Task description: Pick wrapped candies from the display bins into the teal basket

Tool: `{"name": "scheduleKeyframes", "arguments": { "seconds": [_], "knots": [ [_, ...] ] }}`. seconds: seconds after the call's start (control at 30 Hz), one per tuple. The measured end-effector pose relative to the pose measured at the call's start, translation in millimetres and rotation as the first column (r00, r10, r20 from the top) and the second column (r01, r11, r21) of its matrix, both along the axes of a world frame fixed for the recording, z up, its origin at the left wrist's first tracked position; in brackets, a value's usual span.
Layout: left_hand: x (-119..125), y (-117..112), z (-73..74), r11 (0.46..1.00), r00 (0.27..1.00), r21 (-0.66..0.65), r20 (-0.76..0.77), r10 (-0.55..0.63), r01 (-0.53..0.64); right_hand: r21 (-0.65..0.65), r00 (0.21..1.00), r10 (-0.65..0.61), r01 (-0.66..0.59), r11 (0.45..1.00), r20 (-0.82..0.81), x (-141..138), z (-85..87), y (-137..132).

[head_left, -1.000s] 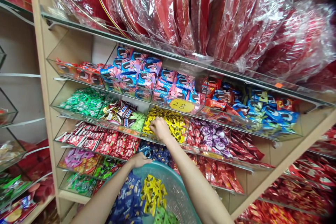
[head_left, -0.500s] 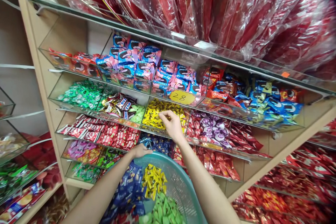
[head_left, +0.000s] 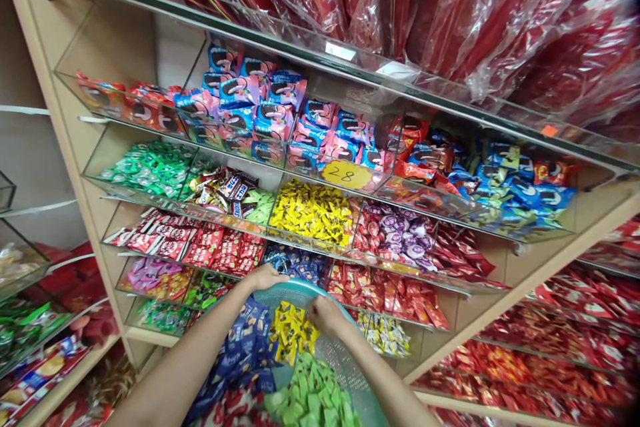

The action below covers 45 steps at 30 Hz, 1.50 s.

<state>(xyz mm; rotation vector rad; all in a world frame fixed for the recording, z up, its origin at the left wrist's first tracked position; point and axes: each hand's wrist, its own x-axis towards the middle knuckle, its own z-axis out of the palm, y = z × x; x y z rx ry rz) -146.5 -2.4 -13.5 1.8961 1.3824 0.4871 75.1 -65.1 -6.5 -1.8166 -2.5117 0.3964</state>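
My left hand (head_left: 269,277) is closed on the far rim of a green plastic basket (head_left: 303,285). Inside lie yellow-wrapped candies (head_left: 290,330), dark blue packets (head_left: 245,340), light green packets (head_left: 315,393) and red ones (head_left: 240,407) at the near side. My right hand (head_left: 326,315) is in the basket, at the right edge of the yellow candies. Its fingers are curled shut, and what they hold, if anything, is hidden. Beyond the basket, more yellow candies (head_left: 313,213) fill a clear shelf compartment.
Clear-fronted shelves hold purple candies (head_left: 407,233), green candies (head_left: 150,167), red packets (head_left: 165,237) and blue-pink cookie packs (head_left: 240,90). A yellow price tag (head_left: 345,173) reads 28. Plastic-wrapped red goods (head_left: 375,0) hang over the top glass shelf. A wooden side panel (head_left: 530,293) slants at right.
My right hand has come down from the yellow candy compartment into the basket, its fingers curled. My left hand stays on the rim. The view has shifted slightly.
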Motion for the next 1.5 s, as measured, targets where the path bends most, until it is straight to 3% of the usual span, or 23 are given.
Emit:
{"name": "scheduleKeyframes", "arguments": {
  "seconds": [0.2, 0.33, 0.43, 0.53, 0.67, 0.77, 0.93, 1.1, 1.23, 1.4, 1.5],
  "knots": [
    [1, 0, -0.1, 1.000, 1.000, -0.015, -0.006, 0.015, -0.015, 0.028, 0.995, -0.084, 0.082, 0.996, 0.048, -7, -0.7, -1],
    [0, 0, 0.1, 1.000, 1.000, -0.001, -0.011, 0.016, -0.016, 0.078, 0.991, -0.091, 0.083, 0.993, 0.096, -13, 20.5, -8],
    [0, -2, 1.5, 0.998, 0.998, -0.033, -0.016, 0.053, -0.054, 0.100, 1.000, -0.010, 0.008, 0.995, 0.023, -17, 59.6, -11],
    [1, -4, 3.9, 0.997, 0.998, -0.053, -0.002, 0.064, -0.064, 0.079, 0.975, 0.151, -0.139, 0.987, -0.162, -21, 113.8, -6],
    [-1, -3, 4.4, 0.998, 0.998, -0.036, -0.018, 0.057, -0.058, 0.342, 0.920, 0.290, -0.192, 0.920, -0.264, -28, 176.8, 16],
    [-2, 1, -0.6, 0.998, 0.999, -0.037, -0.004, 0.053, -0.053, 0.463, 0.900, 0.369, -0.232, 0.855, -0.232, -41, 198.5, 35],
    [-2, 6, -10.8, 0.997, 0.998, -0.044, 0.028, 0.061, -0.060, 0.483, 0.889, 0.445, -0.345, 0.805, -0.108, -77, 199.0, 54],
    [-2, 5, -11.0, 0.997, 0.998, -0.038, -0.013, 0.065, -0.066, 0.438, 0.914, 0.405, -0.360, 0.824, -0.012, -106, 192.6, 59],
    [-2, 3, -8.8, 0.996, 0.997, -0.038, -0.018, 0.081, -0.081, 0.449, 0.927, 0.374, -0.337, 0.827, 0.008, -112, 190.4, 63],
    [-3, 2, -6.7, 0.996, 0.997, -0.038, -0.025, 0.078, -0.079, 0.430, 0.917, 0.342, -0.230, 0.873, -0.205, -103, 190.6, 74],
    [-3, 1, -5.0, 0.998, 0.998, -0.030, -0.032, 0.062, -0.063, 0.380, 0.847, 0.321, -0.155, 0.912, -0.424, -94, 192.3, 80]
  ]
}}
